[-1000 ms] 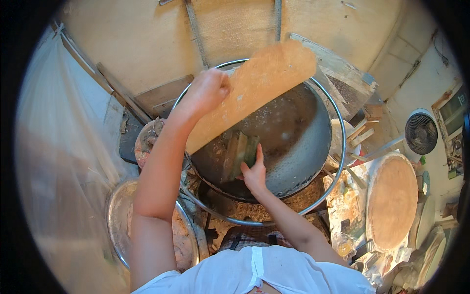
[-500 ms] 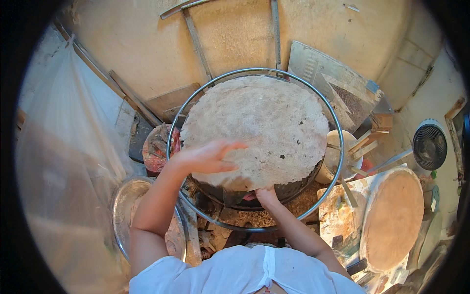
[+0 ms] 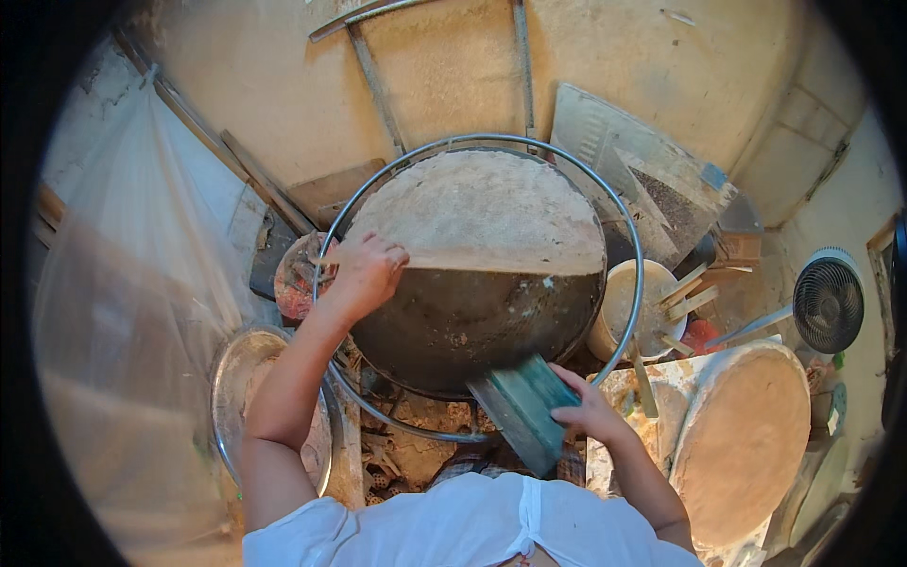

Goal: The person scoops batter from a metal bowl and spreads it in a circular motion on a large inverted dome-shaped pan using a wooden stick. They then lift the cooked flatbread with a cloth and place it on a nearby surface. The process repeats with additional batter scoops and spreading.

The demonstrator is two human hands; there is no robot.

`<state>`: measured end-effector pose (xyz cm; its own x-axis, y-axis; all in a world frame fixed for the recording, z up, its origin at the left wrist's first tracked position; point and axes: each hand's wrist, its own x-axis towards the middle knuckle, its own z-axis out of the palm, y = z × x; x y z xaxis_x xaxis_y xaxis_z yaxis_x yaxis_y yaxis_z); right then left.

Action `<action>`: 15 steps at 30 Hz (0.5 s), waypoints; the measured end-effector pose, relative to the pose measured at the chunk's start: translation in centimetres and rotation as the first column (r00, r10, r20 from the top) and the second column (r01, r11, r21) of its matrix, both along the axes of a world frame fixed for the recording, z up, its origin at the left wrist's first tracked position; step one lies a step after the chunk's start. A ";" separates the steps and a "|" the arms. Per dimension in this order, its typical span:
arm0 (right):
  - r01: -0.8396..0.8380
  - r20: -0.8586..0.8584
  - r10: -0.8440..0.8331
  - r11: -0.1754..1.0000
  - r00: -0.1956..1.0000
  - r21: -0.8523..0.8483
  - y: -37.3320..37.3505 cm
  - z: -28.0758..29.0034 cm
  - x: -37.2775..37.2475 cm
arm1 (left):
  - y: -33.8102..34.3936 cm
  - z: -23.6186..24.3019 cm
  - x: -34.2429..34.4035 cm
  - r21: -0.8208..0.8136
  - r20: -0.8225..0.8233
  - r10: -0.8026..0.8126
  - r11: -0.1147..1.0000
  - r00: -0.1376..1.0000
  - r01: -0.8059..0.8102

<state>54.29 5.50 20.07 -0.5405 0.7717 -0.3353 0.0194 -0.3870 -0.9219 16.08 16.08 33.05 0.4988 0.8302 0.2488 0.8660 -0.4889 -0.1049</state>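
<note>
My left hand (image 3: 373, 265) grips the near straight edge of a pale, rough, thin sheet (image 3: 477, 208), which covers the far half of a big dark round pan (image 3: 463, 321) and looks folded over. The pan's near half shows bare, dark and speckled. A steel ring (image 3: 636, 283) runs around the pan. At the near right rim, my right hand (image 3: 590, 416) is closed on a green, flat-faced rectangular tool (image 3: 524, 416), slightly blurred and held tilted.
At the right are a bucket (image 3: 609, 317) with wooden sticks, a round tan disc (image 3: 742, 444) on a board and a fan (image 3: 827, 302). At left, a metal basin (image 3: 231, 425), a red container (image 3: 293, 298) and plastic sheeting (image 3: 132, 331). Boards (image 3: 605, 132) lean behind.
The sheet went from raised to lying over the whole pan, then back to covering only the far half. My left hand closed on its edge. My right hand pulled the green tool out rightward.
</note>
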 end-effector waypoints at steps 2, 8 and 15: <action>0.017 0.074 -0.028 0.988 0.997 0.154 -3.4 -1.9 5.3 | 0.6 3.7 3.2 0.082 -0.012 -0.080 0.993 0.997 0.081; 0.577 0.368 -0.583 0.805 0.724 0.139 -17.5 -8.3 16.3 | -5.1 1.6 7.8 0.100 0.081 -0.062 0.994 0.995 0.053; 0.400 0.596 -0.799 0.574 0.081 0.715 -27.6 -21.5 16.8 | -8.7 -14.4 8.3 -0.067 0.275 0.028 0.998 0.961 -0.010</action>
<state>71.04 -22.06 -1.40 0.5712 0.8139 0.1066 0.6884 -0.4043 -0.6022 24.41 7.43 18.63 0.4027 0.8576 0.3199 0.8660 -0.4701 0.1702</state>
